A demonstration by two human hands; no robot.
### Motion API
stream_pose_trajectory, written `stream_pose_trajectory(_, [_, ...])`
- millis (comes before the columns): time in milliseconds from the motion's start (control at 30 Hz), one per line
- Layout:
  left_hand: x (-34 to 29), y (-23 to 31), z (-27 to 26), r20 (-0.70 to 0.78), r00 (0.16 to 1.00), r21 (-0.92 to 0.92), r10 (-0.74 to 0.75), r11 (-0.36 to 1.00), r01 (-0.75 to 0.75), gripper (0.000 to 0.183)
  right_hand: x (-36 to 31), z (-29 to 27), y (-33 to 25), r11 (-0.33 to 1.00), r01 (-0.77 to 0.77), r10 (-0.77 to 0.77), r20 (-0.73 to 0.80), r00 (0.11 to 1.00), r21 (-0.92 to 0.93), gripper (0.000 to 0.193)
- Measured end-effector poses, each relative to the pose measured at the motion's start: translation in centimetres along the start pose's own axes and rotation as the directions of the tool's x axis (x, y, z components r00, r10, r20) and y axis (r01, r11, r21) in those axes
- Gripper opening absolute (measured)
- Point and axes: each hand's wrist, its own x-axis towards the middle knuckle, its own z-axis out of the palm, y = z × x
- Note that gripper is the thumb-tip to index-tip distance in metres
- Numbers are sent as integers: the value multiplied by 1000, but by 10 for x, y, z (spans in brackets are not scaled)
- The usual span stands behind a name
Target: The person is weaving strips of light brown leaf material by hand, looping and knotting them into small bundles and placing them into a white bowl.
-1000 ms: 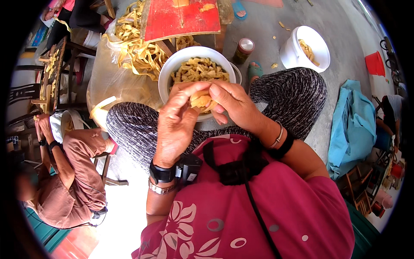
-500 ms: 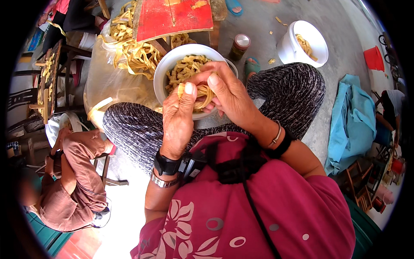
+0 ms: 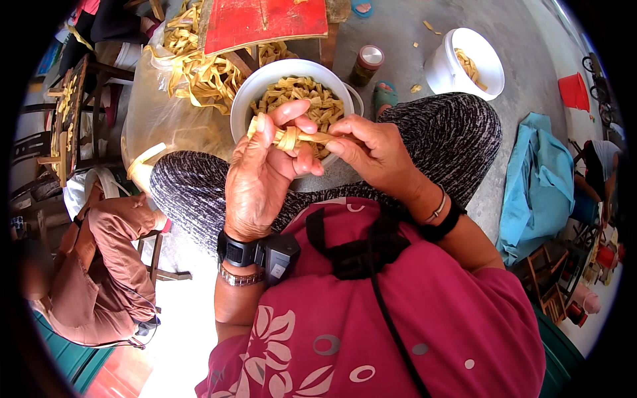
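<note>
Between my two hands is a flat yellow tofu-skin strip (image 3: pixel 289 138) with a loop or knot round its middle. My left hand (image 3: pixel 254 178) pinches one end with the thumb, its other fingers spread beneath the strip. With thumb and forefinger, my right hand (image 3: pixel 379 154) grips the other end, which is stretched out to the right. Just under my hands stands a white bucket (image 3: pixel 240 101) holding many knotted yellow pieces (image 3: pixel 308 93). My fingers cover part of its near side.
A heap of long yellow strips (image 3: pixel 206 83) lies on clear plastic, beside a red board (image 3: pixel 265 25). A lidded jar (image 3: pixel 367 65) and another white bucket (image 3: pixel 440 74) stand farther right. Blue cloth (image 3: pixel 539 189) lies at right. A person in brown (image 3: pixel 109 265) sits at left.
My hands were close together around a bunched, looped strip. Now they are apart, the right hand farther right, and the strip is drawn straight with a small knot in it.
</note>
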Motion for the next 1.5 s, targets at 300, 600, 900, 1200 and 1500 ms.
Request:
stream_pose_trajectory(300, [-6,-5,2,-202,976,270,-81,953,135,29,1,9,1,951,209,-222,-34,974,-228,16])
stream_pose_trajectory(600, [-16,0,-5,-251,966,115,67,993,-39,14,1,14,-8,949,228,-236,-15,972,-216,19])
stream_pose_trajectory(900, [-26,5,-13,-264,951,134,161,983,-129,13,-7,-6,-8,921,276,-263,85,961,-274,10])
stream_pose_trajectory(1200, [-17,7,-10,-226,964,253,142,964,-83,18,1,-17,-10,879,312,-304,79,949,-360,16])
stream_pose_trajectory(1500, [-19,13,-15,-10,998,373,63,926,-55,43,17,-29,-15,796,391,-431,21,902,-462,18])
